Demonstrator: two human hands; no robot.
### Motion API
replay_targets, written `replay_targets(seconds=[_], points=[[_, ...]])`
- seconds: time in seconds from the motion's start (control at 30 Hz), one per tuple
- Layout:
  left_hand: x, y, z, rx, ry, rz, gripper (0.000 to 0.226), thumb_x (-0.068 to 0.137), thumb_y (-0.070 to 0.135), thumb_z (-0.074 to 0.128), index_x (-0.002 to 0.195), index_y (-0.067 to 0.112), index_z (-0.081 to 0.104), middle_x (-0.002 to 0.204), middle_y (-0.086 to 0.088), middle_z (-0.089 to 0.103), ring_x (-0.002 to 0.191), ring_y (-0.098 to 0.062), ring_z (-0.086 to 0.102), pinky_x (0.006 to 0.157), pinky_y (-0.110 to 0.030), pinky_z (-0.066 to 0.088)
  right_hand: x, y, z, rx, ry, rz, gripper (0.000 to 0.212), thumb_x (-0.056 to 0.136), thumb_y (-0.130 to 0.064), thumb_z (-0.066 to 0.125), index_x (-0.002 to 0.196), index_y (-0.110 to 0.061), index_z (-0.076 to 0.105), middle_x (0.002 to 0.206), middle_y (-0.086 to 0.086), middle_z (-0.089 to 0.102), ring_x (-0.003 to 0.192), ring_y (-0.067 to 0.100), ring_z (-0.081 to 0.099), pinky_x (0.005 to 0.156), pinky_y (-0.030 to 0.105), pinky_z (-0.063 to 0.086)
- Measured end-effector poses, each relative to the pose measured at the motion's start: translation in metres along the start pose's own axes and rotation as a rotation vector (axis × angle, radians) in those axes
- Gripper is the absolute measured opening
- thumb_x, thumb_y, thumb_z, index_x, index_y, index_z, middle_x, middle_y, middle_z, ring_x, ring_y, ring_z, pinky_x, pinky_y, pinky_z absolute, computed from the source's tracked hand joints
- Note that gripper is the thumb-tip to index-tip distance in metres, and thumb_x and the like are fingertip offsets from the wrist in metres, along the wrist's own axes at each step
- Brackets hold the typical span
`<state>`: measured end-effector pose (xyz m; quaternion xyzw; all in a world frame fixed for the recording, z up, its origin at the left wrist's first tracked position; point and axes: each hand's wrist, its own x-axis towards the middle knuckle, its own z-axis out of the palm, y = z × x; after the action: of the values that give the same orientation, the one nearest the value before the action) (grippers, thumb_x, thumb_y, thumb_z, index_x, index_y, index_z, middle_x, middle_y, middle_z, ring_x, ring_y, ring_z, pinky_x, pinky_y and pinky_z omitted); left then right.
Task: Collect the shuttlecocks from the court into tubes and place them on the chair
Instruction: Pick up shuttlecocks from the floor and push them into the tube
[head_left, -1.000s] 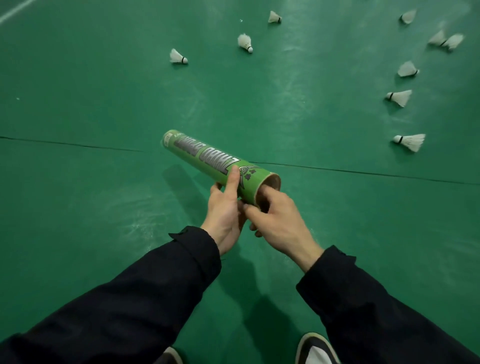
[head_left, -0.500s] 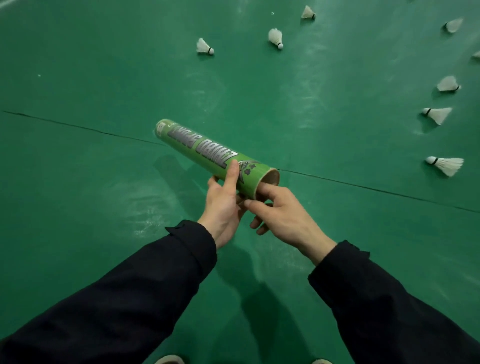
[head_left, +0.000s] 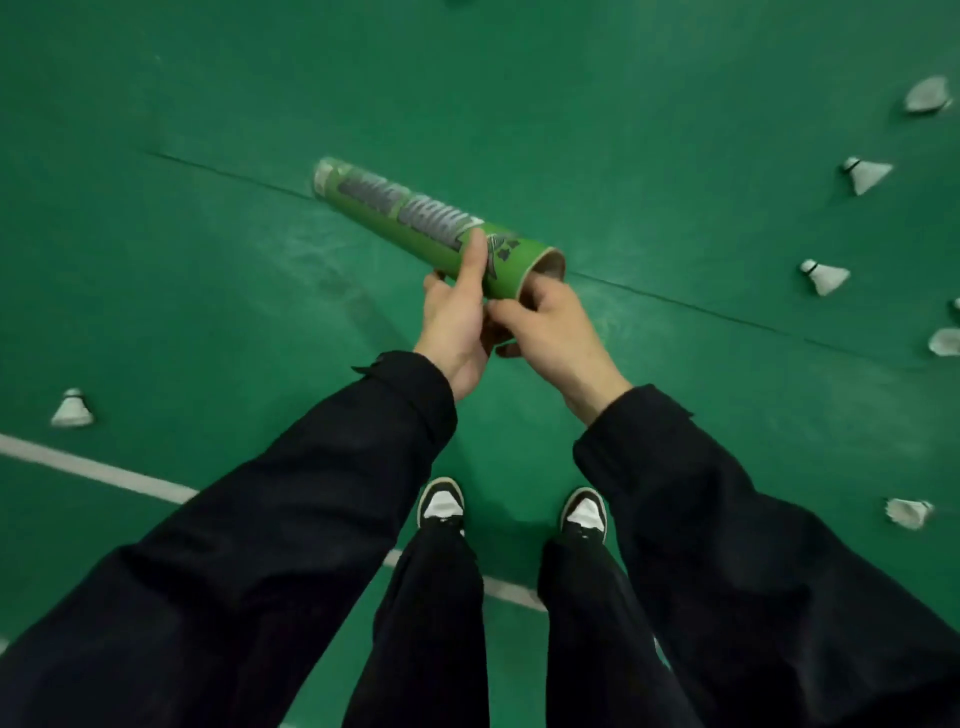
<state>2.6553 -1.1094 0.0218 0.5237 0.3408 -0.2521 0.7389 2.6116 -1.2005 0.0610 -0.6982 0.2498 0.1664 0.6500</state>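
Note:
A green shuttlecock tube is held level in front of me, its open end toward my right. My left hand grips the tube from below, thumb lying along its top. My right hand curls round the open mouth, covering part of the rim; what is inside the tube is hidden. White shuttlecocks lie on the green court floor: one at the upper right, two below it, one at the right edge, one at the lower right and one at the left.
A white court line runs across the floor behind my feet. My black-and-white shoes stand side by side below the hands. A thin dark seam crosses the floor under the tube. No chair is in view.
The view has tilted down and swung round: my shoes, the white line and a shuttlecock at the left now show. Both hands hold the tube as before.

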Motion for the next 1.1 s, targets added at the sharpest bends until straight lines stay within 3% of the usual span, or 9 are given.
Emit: replay_targets(seconds=[0.1, 0.27, 0.4, 0.47, 0.67, 0.8, 0.9, 1.1], points=[[-0.036, 0.05, -0.001, 0.008, 0.008, -0.056, 0.074, 0.097, 0.048, 0.068, 0.148, 0.004, 0.038, 0.124, -0.019, 0.073, 0.101, -0.029, 0.077, 0.068, -0.037, 0.064, -0.027, -0.06, 0.013, 0.019, -0.009, 0.029, 0.029, 0.096, -0.004, 0.058, 0.118, -0.021, 0.068, 0.096, -0.009, 0.072, 0.075, -0.002, 0.066, 0.063, 0.017, 0.053], [-0.045, 0.124, 0.018, 0.022, 0.0, -0.055, 0.071, 0.097, 0.05, 0.067, 0.143, 0.004, 0.042, 0.128, -0.023, 0.071, 0.105, -0.035, 0.074, 0.09, -0.053, 0.061, -0.024, -0.138, 0.014, 0.026, -0.004, 0.055, 0.019, 0.095, -0.008, 0.061, 0.109, -0.018, 0.07, 0.087, -0.002, 0.073, 0.072, 0.008, 0.065, 0.07, 0.034, 0.056], [-0.014, 0.18, 0.051, 0.0, -0.006, -0.019, 0.075, 0.097, 0.05, 0.067, 0.148, 0.004, 0.038, 0.106, -0.015, 0.074, 0.084, -0.029, 0.075, 0.063, -0.039, 0.063, 0.025, -0.188, -0.002, 0.049, 0.004, 0.021, 0.016, 0.096, -0.009, 0.062, 0.109, -0.012, 0.071, 0.087, 0.0, 0.071, 0.065, 0.007, 0.063, 0.067, 0.031, 0.053], [0.014, 0.209, 0.07, -0.027, -0.01, -0.001, 0.073, 0.099, 0.046, 0.066, 0.149, 0.002, 0.037, 0.103, -0.014, 0.073, 0.078, -0.025, 0.073, 0.058, -0.034, 0.06, 0.06, -0.21, -0.012, 0.073, 0.023, 0.017, 0.016, 0.097, -0.01, 0.062, 0.11, -0.011, 0.071, 0.093, 0.004, 0.07, 0.067, 0.01, 0.063, 0.066, 0.029, 0.052], [0.091, 0.289, 0.101, -0.142, 0.009, 0.029, 0.06, 0.103, 0.036, 0.062, 0.149, 0.006, 0.04, 0.106, -0.012, 0.076, 0.084, -0.023, 0.076, 0.074, -0.04, 0.065, 0.167, -0.27, -0.019, 0.065, -0.069, 0.037, 0.015, 0.097, -0.01, 0.062, 0.108, -0.016, 0.071, 0.108, 0.01, 0.072, 0.067, 0.008, 0.066, 0.067, 0.025, 0.053], [0.116, 0.344, 0.089, -0.258, 0.134, 0.014, 0.058, 0.101, 0.036, 0.065, 0.147, 0.009, 0.043, 0.11, -0.014, 0.076, 0.088, -0.025, 0.075, 0.083, -0.044, 0.063, 0.222, -0.316, 0.009, -0.005, -0.178, 0.069, 0.014, 0.098, -0.008, 0.061, 0.104, -0.015, 0.071, 0.102, 0.008, 0.074, 0.066, 0.009, 0.067, 0.066, 0.026, 0.054], [0.141, 0.386, 0.064, -0.397, 0.203, 0.035, 0.055, 0.101, 0.033, 0.065, 0.147, 0.012, 0.043, 0.126, -0.02, 0.073, 0.097, -0.027, 0.074, 0.095, -0.049, 0.06, 0.267, -0.355, 0.046, -0.083, -0.3, 0.086, 0.016, 0.098, -0.007, 0.06, 0.102, -0.017, 0.072, 0.092, 0.003, 0.075, 0.067, 0.01, 0.066, 0.068, 0.029, 0.054], [0.189, 0.458, 0.006, -0.564, 0.325, 0.08, 0.06, 0.101, 0.032, 0.065, 0.151, 0.017, 0.036, 0.123, -0.017, 0.072, 0.085, -0.02, 0.076, 0.066, -0.032, 0.063, 0.352, -0.406, 0.136, -0.219, -0.479, 0.052, 0.02, 0.098, -0.003, 0.059, 0.094, -0.016, 0.074, 0.075, 0.001, 0.072, 0.066, 0.015, 0.062, 0.066, 0.028, 0.05]])
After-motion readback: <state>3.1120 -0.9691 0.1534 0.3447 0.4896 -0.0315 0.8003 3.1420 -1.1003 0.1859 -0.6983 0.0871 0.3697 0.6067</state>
